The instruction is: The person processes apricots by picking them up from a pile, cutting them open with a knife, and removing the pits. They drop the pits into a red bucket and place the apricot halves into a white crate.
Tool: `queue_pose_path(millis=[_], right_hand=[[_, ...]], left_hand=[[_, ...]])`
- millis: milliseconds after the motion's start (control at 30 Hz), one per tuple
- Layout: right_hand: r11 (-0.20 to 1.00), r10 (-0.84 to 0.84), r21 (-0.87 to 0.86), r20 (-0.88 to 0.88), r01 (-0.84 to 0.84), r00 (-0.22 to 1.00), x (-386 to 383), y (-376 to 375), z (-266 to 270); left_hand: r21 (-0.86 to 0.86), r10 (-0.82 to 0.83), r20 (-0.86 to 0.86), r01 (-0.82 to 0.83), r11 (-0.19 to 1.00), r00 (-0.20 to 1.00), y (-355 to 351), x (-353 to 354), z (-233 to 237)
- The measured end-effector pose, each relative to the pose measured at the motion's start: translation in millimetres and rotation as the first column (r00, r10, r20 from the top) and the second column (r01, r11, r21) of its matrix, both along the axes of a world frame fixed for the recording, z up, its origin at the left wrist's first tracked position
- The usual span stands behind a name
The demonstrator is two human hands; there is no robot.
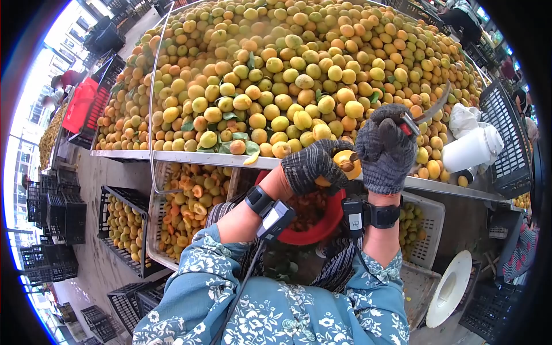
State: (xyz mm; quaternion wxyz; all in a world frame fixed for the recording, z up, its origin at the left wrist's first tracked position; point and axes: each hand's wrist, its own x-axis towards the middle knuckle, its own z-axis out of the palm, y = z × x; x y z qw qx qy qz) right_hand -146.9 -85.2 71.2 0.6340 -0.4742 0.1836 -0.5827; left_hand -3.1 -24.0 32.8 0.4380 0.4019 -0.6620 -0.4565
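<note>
My left hand (313, 167), in a dark knitted glove, is closed around a yellow-orange apricot (352, 171) with a brown patch on its near side. Right beside it, my gloved right hand (386, 152) grips a knife by its red handle (410, 123). The curved blade (439, 102) points up and away to the right. Both hands are above the near edge of a metal table (201, 157) heaped with apricots (276, 86). Below them, a red tub (330, 221) with brownish-orange bits inside is partly hidden by my wrists.
A pale crate (153, 230) of whole and split apricots stands lower left, beside a black crate (141, 260) of apricots. Another pale crate (434, 221) with greener fruit is at right. A white container (471, 148) rests on the table's right end, and a white hat (448, 288) lies lower right.
</note>
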Motion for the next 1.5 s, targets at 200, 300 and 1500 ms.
queue_pose_path(millis=[200,300,1500], right_hand=[[0.990,0.077,0.125,-0.075,-0.067,0.994,4.6,-11.2,-11.9],[0.990,0.052,0.137,-0.159,-0.031,0.986,7.8,-13.2,-15.2],[0.947,0.055,0.317,0.020,-0.059,0.998,-1.1,-32.2,-20.8]], left_hand=[[0.187,-0.005,0.009,0.004,0.982,1.000,-0.1,2.4,-6.0],[0.156,0.032,0.095,-0.047,0.987,0.995,-0.5,1.4,-4.7],[0.396,0.379,-0.199,-0.279,0.875,0.904,-22.2,7.4,-13.2]])
